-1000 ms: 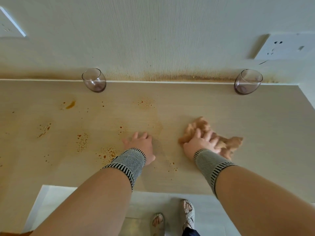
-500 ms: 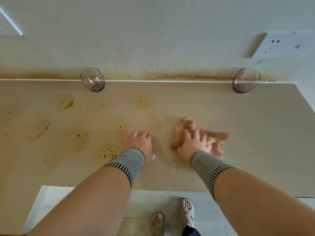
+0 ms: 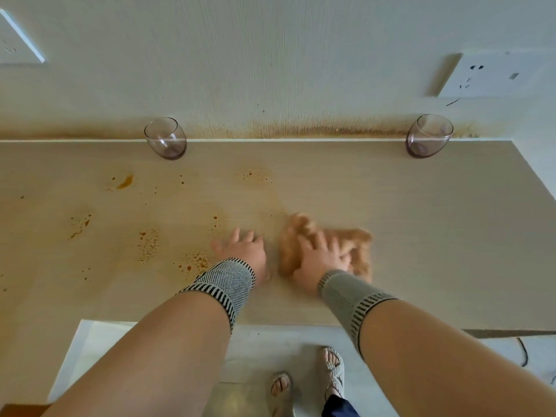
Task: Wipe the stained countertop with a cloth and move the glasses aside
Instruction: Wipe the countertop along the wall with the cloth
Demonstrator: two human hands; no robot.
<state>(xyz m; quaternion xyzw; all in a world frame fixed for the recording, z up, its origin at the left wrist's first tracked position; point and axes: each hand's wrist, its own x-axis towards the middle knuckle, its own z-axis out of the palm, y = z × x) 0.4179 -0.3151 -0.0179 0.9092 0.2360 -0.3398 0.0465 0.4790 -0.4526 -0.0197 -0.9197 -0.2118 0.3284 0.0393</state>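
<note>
Cloth (image 3: 359,249): a tan, crumpled cloth is laid flat on the countertop (image 3: 421,236), right of centre. Its long axis is run roughly left to right; its outline is blurred.
Right hand (image 3: 320,255): the palm is pressed down on the cloth with fingers spread flat, not curled around it. Cloth is seen beyond the fingertips and on both sides of the hand.
Left hand (image 3: 245,251): laid open and flat on the bare countertop, just beside the cloth's left edge; whether they touch cannot be told.
Stains (image 3: 147,243): orange-brown spatter is spread over the left half of the countertop.
Left glass (image 3: 165,139): stood at the back edge by the wall.
Right glass (image 3: 428,136): stood at the back edge, well apart from the other.
</note>
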